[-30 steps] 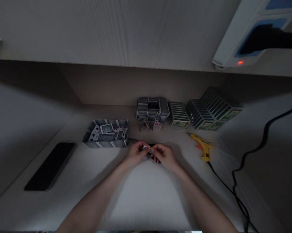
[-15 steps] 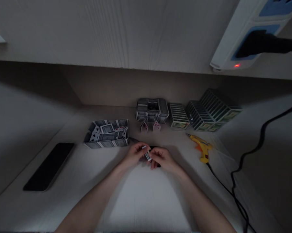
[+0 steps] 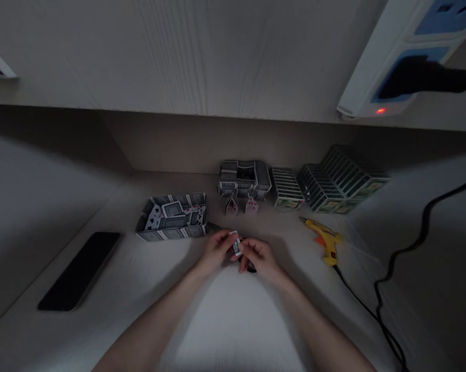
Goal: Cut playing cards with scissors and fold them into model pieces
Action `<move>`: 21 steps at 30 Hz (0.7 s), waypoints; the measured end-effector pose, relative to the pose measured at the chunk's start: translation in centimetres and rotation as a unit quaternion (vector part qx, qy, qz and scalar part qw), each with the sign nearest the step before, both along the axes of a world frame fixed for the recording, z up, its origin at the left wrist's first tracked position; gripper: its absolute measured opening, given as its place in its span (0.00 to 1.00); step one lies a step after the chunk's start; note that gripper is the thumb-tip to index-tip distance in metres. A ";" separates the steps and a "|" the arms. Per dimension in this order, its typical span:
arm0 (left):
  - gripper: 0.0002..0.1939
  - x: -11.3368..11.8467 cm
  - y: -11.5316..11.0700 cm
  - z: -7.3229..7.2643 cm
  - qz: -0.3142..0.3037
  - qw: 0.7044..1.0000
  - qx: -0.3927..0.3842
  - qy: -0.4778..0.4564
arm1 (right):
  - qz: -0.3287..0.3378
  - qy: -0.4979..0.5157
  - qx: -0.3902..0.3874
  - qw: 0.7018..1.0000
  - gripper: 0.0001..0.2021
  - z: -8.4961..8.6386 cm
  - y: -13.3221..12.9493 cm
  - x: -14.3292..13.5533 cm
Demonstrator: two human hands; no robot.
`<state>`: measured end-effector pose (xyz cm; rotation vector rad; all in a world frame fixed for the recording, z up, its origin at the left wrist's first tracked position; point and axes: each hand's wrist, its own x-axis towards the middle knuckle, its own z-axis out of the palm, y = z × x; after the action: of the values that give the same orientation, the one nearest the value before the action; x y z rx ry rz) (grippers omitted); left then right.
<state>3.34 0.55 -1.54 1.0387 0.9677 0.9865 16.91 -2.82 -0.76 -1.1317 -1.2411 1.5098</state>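
Between my two hands is a small piece of playing card (image 3: pixel 236 246), white-edged with a dark printed pattern. My left hand (image 3: pixel 216 250) pinches its upper left side. Fingers of my right hand (image 3: pixel 261 256) close on its lower right side. Beneath the hands lies a dark tool that looks like scissors; a black loop (image 3: pixel 251 268) shows by the right fingers and a pointed end (image 3: pixel 213 226) beyond the left hand, the middle being hidden. Just beyond stand two small folded card pieces (image 3: pixel 232 206) with red pips.
A box made of cards (image 3: pixel 171 233) with loose cards inside sits left, beside a black phone (image 3: pixel 80 271). At the back are a grey card structure (image 3: pixel 244 178) and striped card blocks (image 3: pixel 288 188). A yellow glue gun (image 3: pixel 324 238) and its cable lie right. A power strip (image 3: pixel 395 77) hangs overhead.
The card piece has turned slightly more upright between my fingers. The whole view has shifted a little, with things sitting slightly lower in the picture.
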 end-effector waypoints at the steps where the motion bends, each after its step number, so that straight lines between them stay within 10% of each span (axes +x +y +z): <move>1: 0.17 0.0 0.0 0.0 0.000 1.000 0.002 0.004 | -0.001 -0.002 0.000 1.000 0.19 0.0 0.0 0.0; 21: 0.17 -0.1 -0.2 0.1 0.062 0.987 0.116 0.095 | -0.014 -0.022 -0.003 1.000 0.20 -0.8 0.0 -0.3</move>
<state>3.25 0.39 -1.48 1.2978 1.1024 1.1385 16.57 -2.80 -1.54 -1.1863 -1.2463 1.4767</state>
